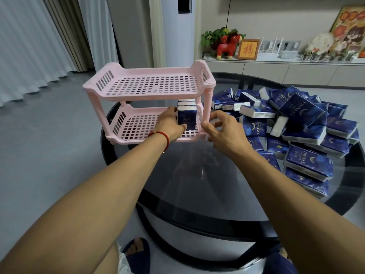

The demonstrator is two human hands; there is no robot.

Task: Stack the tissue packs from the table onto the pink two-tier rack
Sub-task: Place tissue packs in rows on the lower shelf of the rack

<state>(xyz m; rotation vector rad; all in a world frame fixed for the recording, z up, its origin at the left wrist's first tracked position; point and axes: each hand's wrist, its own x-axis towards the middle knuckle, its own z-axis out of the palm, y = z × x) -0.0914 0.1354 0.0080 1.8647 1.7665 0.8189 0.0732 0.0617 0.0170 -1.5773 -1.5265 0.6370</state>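
The round dark glass tabletop (197,184) carries everything here: the pink two-tier rack (150,84) stands at its far left edge, and a loose heap of blue tissue packs (296,123) sprawls over its right side, well apart from the hands. The rack's upper tier is bare, while the lower tier holds a short row of packs standing on end against its right end wall (how many sit behind the front one I cannot tell). The left hand (169,125) grips the front pack (186,117), thumb and fingers curled round its left side, and presses it upright against the row. The right hand (221,129) hovers just beside the rack's front right post, fingers loosely spread and holding nothing. To finish this placement well, I would slide the front pack flush against its neighbours, keep its base flat on the lattice, and let go only once it stands unaided, with the free right hand steadying the light rack so it does not skid on the glass.
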